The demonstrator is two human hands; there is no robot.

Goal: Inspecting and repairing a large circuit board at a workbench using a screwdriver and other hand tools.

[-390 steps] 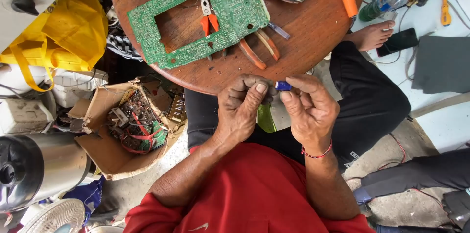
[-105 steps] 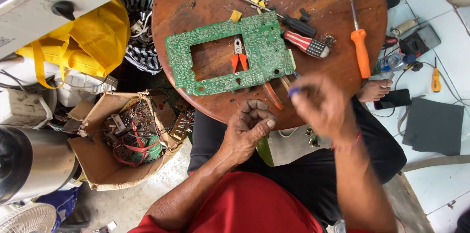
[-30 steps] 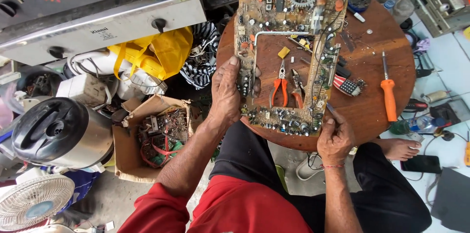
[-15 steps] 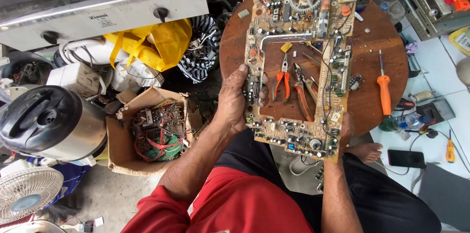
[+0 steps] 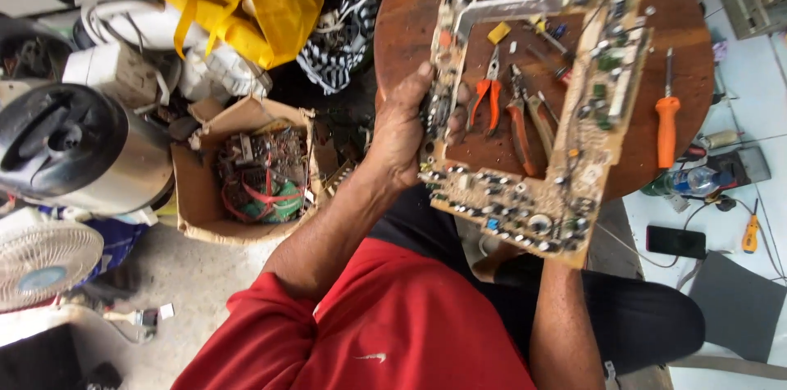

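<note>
The tan, frame-shaped circuit board [image 5: 525,193], component side up, was held above the round brown wooden table [image 5: 680,21] — long axis running away from the person. The left hand [image 5: 406,132] gripped its left edge; the right hand lay hidden beneath the near corner — grip unclear.

Even soft daylight, faint shadows, wide-angle edge distortion.

Circuit board [image 5: 541,111], earlier flat on round table [image 5: 697,21] green side up, now flipped component side up. Left hand [image 5: 406,127] grips its edge; right hand hidden beneath the near corner.
</note>
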